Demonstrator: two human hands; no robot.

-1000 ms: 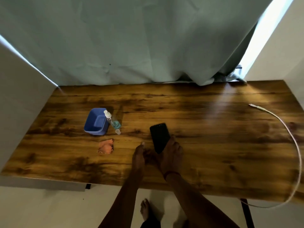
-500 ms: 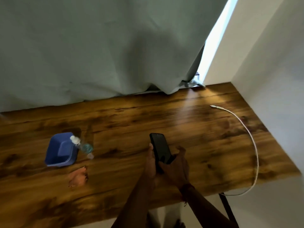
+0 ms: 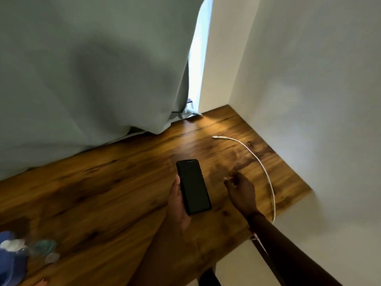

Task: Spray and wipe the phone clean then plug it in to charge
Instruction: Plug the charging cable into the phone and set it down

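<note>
1. Against the back edge of the bench (image 3: 103, 195) hangs a grey-green curtain (image 3: 92, 69); a white wall (image 3: 309, 79) closes the right side.
2. The wooden bench carries everything, with a blurred blue container (image 3: 10, 263) and spray bottle (image 3: 39, 247) at the lower left – set aside, it seems.
3. The left hand (image 3: 177, 205) cradles the dark phone (image 3: 193, 186) from below, lifted above the bench so its lower edge is free for plugging.
4. The right hand (image 3: 240, 188) is empty, fingers spread, pointing toward the cable – probably reaching.
5. The white charging cable (image 3: 266, 174) curves along the right; its plug (image 3: 219, 137) lies near the far corner.
</note>
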